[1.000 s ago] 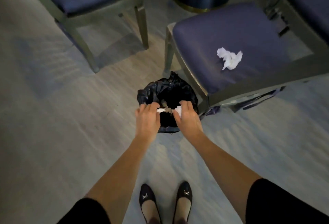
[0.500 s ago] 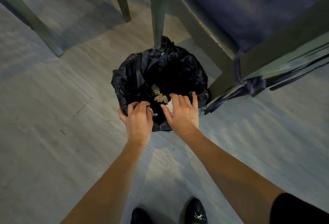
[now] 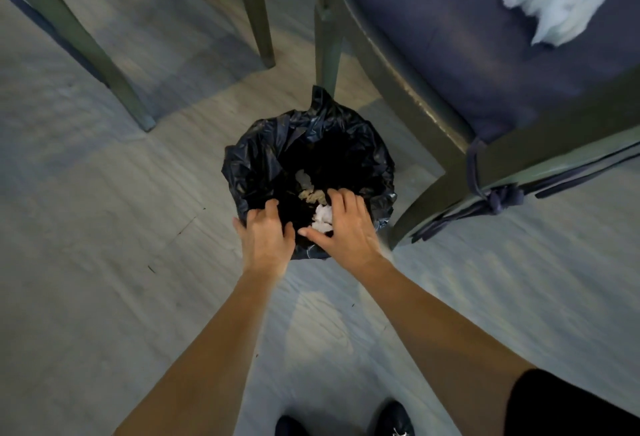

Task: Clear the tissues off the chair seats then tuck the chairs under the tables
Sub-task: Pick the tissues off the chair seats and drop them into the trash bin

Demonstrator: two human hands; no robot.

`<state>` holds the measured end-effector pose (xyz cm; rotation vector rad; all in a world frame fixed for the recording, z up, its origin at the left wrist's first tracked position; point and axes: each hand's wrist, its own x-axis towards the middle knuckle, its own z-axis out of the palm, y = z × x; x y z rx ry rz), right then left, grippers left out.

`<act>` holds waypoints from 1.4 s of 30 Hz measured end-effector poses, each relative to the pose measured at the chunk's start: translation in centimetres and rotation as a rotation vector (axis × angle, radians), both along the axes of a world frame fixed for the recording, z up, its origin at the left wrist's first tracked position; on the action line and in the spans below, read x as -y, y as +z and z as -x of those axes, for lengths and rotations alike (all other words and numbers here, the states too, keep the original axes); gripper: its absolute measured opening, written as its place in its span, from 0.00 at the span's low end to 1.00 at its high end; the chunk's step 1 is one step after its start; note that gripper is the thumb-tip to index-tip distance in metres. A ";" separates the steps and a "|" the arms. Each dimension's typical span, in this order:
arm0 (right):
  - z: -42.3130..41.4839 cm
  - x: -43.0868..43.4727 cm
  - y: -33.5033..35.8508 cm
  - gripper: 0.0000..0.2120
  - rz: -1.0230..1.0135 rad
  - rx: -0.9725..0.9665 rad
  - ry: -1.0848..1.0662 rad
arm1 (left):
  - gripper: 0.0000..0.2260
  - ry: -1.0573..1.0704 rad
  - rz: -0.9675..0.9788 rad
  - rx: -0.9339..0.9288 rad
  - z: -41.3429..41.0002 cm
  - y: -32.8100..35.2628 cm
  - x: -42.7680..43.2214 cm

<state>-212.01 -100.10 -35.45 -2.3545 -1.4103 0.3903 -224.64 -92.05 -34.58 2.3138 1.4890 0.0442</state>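
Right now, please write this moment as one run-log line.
left hand: holds bin bag rim | right hand: at white tissue, grip unclear | chair seat: crumpled tissue

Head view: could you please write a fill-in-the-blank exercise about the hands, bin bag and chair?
The left hand and right hand are at the rim of a crinkled ____ plastic bin bag.
A wad of white tissue shows by the ____ hand's thumb.
Another crumpled white tissue lies on the ____ of the dark blue cushioned chair.
Missing words: black; right; seat.

Pale wood-grain floor (image 3: 104, 262); a black-lined bin (image 3: 252, 165) stands beside a grey-green chair (image 3: 450, 55) with navy seat
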 end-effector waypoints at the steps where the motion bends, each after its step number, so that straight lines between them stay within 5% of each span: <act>1: -0.1 0.1 1.0 0.41 0.011 -0.063 0.011 | 0.21 -0.019 0.018 -0.017 0.1 0.9 -0.2; 9: -0.5 1.3 9.4 0.36 0.048 -0.065 -0.013 | 0.23 -0.087 0.003 -0.124 -0.3 9.7 1.0; 16: 1.1 6.5 19.1 0.37 0.037 0.035 -0.099 | 0.25 -0.241 -0.126 0.108 -1.7 19.1 5.9; 25: 1.6 19.5 33.6 0.39 0.111 0.061 -0.313 | 0.29 -0.518 -0.080 0.109 -3.1 33.7 17.4; 42: -20.9 42.5 50.4 0.41 0.076 0.166 -0.534 | 0.28 -0.751 -0.201 0.257 -25.3 48.3 38.1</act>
